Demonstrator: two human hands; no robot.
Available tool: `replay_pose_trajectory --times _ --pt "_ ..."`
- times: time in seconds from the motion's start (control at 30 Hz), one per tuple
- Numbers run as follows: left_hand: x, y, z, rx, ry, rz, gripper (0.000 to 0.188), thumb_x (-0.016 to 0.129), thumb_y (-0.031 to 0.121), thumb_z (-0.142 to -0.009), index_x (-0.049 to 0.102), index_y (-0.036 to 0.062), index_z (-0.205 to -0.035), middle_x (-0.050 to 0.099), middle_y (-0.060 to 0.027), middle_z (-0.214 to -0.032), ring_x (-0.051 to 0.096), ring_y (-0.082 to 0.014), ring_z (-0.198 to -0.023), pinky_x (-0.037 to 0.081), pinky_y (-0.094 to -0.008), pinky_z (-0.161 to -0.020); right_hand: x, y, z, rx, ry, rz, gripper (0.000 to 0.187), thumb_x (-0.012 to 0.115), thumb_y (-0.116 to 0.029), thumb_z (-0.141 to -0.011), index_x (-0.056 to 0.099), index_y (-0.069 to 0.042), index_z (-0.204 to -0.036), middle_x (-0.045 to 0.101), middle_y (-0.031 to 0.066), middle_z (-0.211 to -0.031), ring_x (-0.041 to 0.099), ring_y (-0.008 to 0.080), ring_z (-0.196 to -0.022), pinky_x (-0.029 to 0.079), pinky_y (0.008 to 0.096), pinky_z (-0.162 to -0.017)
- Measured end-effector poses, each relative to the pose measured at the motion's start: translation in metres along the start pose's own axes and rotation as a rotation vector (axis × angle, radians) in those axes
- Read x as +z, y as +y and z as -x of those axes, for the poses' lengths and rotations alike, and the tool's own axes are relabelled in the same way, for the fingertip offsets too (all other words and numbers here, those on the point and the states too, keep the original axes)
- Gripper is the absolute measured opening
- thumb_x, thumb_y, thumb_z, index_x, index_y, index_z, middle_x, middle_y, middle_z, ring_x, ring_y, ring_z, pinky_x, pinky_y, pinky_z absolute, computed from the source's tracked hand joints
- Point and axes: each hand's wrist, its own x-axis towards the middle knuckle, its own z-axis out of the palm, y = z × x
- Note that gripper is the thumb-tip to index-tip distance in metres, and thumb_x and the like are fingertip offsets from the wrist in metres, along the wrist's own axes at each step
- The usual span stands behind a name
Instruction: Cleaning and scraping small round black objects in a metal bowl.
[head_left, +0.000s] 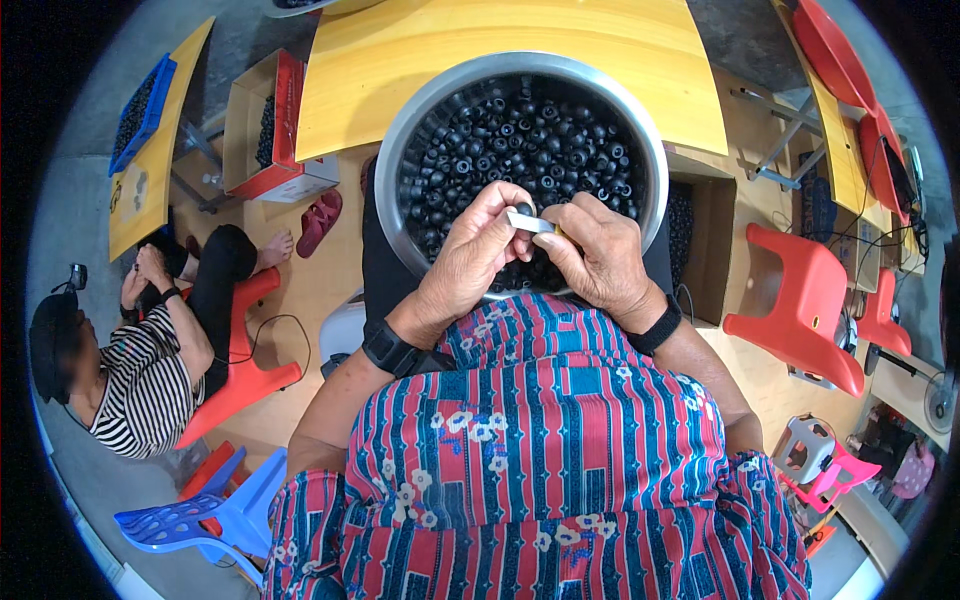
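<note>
Striped, flowered cloth of a shirt (540, 430) fills the foreground. Beyond it, the grip of the left hand (470, 245) is closed on a small black piece (524, 209), held above a metal basin (385, 175) full of similar pieces (530, 140). The right hand (600, 250) has its grip clamped on a short blade (528, 223) right beside that piece. Past the basin stretches a yellow table (510, 25).
</note>
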Motion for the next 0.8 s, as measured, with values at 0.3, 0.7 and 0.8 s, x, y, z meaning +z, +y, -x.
replay_pose_trajectory --times 0.3,0.7,0.8 --pt "-0.001 0.003 0.001 -0.013 -0.01 0.008 0.025 0.044 0.03 -0.105 0.049 0.0061 -0.113 0.048 0.0004 -0.09 0.046 -0.0066 -0.081 0.044 -0.0226 -0.077 0.0 0.001 -0.001 -0.016 -0.011 -0.024 0.018 0.068 -0.019 -0.087 0.066 -0.002 -0.093 0.057 0.0101 -0.074 0.057 0.0242 -0.063 0.047 0.0344 -0.057" --pt "-0.007 0.003 -0.003 -0.028 -0.025 -0.025 0.024 0.045 0.029 -0.105 0.05 0.0064 -0.111 0.048 0.0007 -0.09 0.047 -0.0068 -0.081 0.044 -0.0235 -0.077 0.006 0.008 -0.006 0.097 0.025 -0.028 0.016 0.066 -0.022 -0.088 0.066 -0.006 -0.089 0.061 0.0132 -0.077 0.062 0.0344 -0.07 0.05 0.0414 -0.063" --pt "-0.008 0.004 -0.002 -0.053 -0.074 -0.005 0.024 0.047 0.029 -0.104 0.05 0.007 -0.111 0.047 0.0011 -0.091 0.045 -0.0074 -0.081 0.042 -0.0251 -0.076 0.003 0.016 -0.01 0.248 0.08 -0.097 0.019 0.063 -0.021 -0.089 0.066 -0.002 -0.087 0.064 0.017 -0.082 0.063 0.0361 -0.077 0.049 0.0411 -0.066"
